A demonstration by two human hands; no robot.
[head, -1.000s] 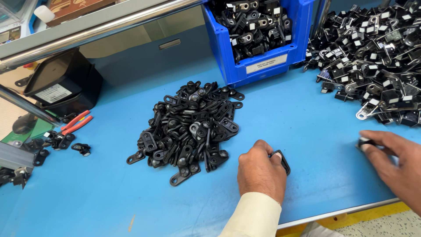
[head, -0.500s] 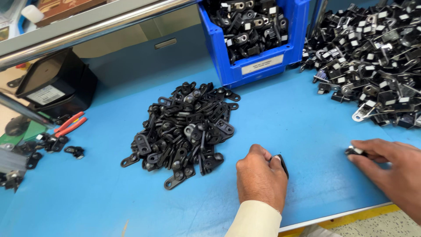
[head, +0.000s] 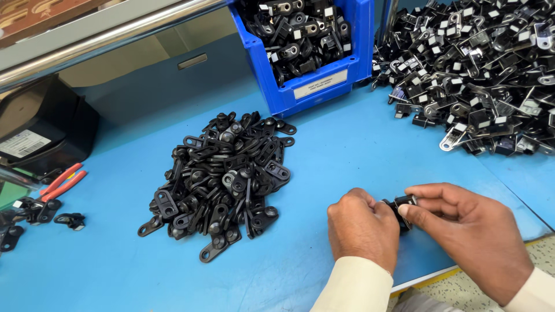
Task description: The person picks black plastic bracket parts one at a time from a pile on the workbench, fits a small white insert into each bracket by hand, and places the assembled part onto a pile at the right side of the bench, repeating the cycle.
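Black plastic, small and blocky with a pale end: that is the clip part (head: 400, 209) pinched between my two hands near the front edge of the blue worktable (head: 358, 156). My left hand (head: 363, 228) is curled into a loose fist with its fingertips closed on the left side of the part, and my right hand (head: 465, 234) grips the other side with thumb and forefinger, so both hands are grasping the same piece (most of it is hidden behind my knuckles). Cream sleeves cover both wrists.

Left of the part, on the table, lies a heap of flat black brackets (head: 222, 179) with round eyelets, well apart from my hands. Beyond the heap, toward the back, stands a blue plastic bin (head: 306, 81) filled with black parts, a pale label on its front wall. Right of the bin, a much larger spread of black assembled clips (head: 485, 63) with white and metal bits runs to the table's right edge. Far left of the bracket heap lie red-handled pliers (head: 62, 182), a few loose black pieces (head: 43, 211), and a black box (head: 40, 136) with a white label.
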